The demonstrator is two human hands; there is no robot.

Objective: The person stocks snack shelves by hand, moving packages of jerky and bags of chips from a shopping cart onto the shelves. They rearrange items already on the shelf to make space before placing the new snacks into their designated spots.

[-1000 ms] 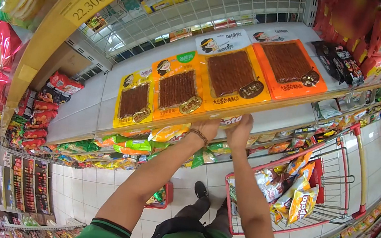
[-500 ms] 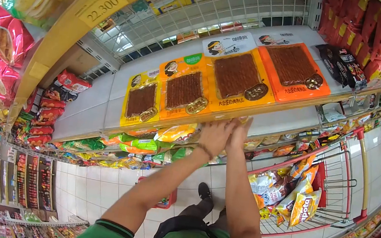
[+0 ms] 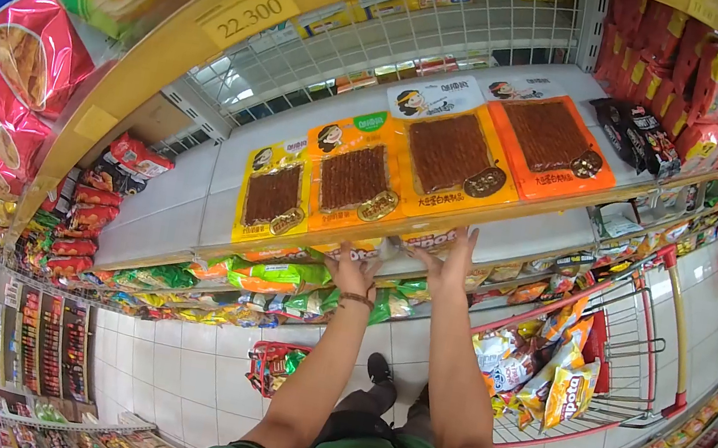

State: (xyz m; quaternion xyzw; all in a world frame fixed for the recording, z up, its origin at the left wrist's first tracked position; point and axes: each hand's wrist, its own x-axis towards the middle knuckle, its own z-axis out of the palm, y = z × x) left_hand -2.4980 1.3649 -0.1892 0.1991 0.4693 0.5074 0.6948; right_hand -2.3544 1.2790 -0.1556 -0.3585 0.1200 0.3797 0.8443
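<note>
My left hand [image 3: 352, 274], with a bracelet at the wrist, reaches under the front edge of the shelf [image 3: 511, 226], fingers apart at a snack bag [image 3: 366, 252] on the level below. To its right my right hand [image 3: 450, 266] is open, fingers spread, beside another snack bag [image 3: 429, 238] partly hidden under the edge. Above the hands, flat packs of brown strips lie in a row: a yellow pack [image 3: 272, 200], an orange-yellow pack [image 3: 354, 176], a wider amber pack [image 3: 453, 156] and a red-orange pack [image 3: 551, 142].
A shopping cart [image 3: 630, 364] with several snack bags stands to the right. A red basket [image 3: 271, 366] sits on the tiled floor near my feet. At upper left, a yellow shelf edge [image 3: 160, 48] carries a price tag [image 3: 245, 8]. Red packets [image 3: 651, 69] fill the far right.
My hands were close together at the shelf edge and are now apart, the left one moved left and down. The red basket shows more fully, and the view has shifted slightly.
</note>
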